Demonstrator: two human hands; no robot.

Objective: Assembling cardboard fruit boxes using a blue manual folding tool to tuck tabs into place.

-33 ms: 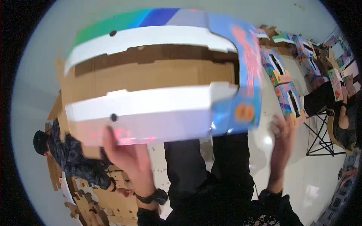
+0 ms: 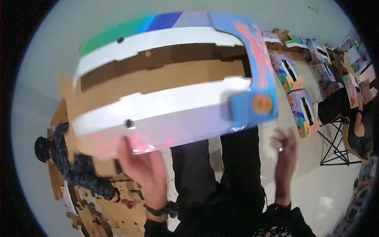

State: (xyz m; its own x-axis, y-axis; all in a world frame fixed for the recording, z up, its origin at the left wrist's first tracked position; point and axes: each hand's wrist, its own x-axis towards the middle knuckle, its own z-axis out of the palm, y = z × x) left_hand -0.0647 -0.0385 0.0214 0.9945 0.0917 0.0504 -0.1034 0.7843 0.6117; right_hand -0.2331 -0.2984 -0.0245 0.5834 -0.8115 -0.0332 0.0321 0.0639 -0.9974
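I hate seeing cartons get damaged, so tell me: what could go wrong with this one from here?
The printed cardboard carton might tip or slip: only the left hand is seen gripping it, near its lower left corner, while the right hand is off it. The lower white strip along the opening could crease if pressed. The carton also blocks much of the view, so something behind it might be bumped unseen.

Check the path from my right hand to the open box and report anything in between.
Nothing visible is in the way: the right hand is apart from the box, below its lower right corner, with only a gap between them.
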